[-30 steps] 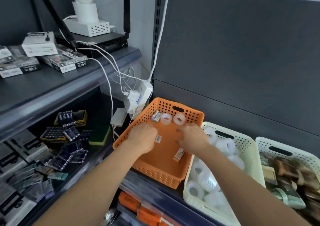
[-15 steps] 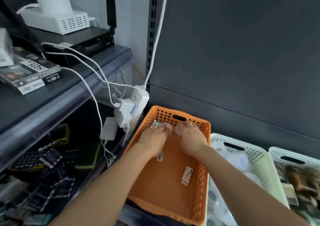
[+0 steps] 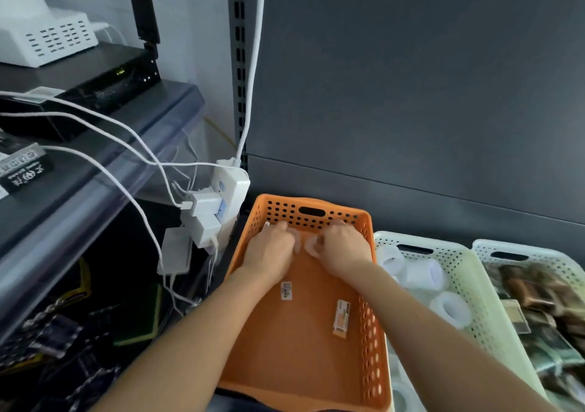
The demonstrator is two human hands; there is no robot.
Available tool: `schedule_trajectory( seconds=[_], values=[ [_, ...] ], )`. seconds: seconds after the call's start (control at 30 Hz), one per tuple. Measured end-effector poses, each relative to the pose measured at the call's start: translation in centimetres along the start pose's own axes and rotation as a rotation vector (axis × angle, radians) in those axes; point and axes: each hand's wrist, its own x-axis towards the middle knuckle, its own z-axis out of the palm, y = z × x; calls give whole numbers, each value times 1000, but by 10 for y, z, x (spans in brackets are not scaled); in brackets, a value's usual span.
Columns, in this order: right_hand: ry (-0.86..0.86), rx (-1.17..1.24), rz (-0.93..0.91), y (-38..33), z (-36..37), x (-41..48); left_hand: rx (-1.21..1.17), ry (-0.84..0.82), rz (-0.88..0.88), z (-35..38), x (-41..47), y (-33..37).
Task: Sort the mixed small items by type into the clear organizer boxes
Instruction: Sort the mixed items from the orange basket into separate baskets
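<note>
Pinching a clear tape roll (image 3: 311, 247) with right hand (image 3: 343, 250) fingers; curling left hand (image 3: 272, 250) over another, grip hidden. Working at far wall of orange basket (image 3: 376, 332), hands nearly touching. Leaving open floor behind, with small label (image 3: 286, 290) and orange packet (image 3: 341, 318) lying apart.

Both hands reach into the basket (image 3: 304, 361), the left hand (image 3: 272, 253) and right hand (image 3: 343, 250) side by side at its far end, a tape roll (image 3: 311, 247) between them. Nearer in the basket lie a label (image 3: 286, 290) and, to its right, a small packet (image 3: 342, 318). Right of the basket stands a second basket (image 3: 474, 288) with tape rolls (image 3: 449, 308). A power strip (image 3: 229, 196) hangs left of the basket.
</note>
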Motion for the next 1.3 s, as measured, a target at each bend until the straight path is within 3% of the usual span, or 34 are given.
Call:
schedule_trajectory(
  seconds=[0.2,0.37,0.5,0.7,0.87,1.13,1.3],
  values=[
    [292,188,-61,16,-18,-25,-296,140,-79,-20,-3,13],
    [572,287,-124,51,-36,-62,-394,274,13,-39,-19,61],
    [647,280,-155,97,-46,-96,-363,311,124,-40,-35,112],
    [522,137,-89,156,-40,-139,-79,223,265,-12,-54,164],
    [308,72,-117,174,-34,-162,-87,112,267,10,-72,179],
    [380,82,-218,172,-32,-161,-132,24,304,8,-85,174],
    [388,101,-222,158,-33,-145,-83,135,260,-6,-87,159]
  ],
)
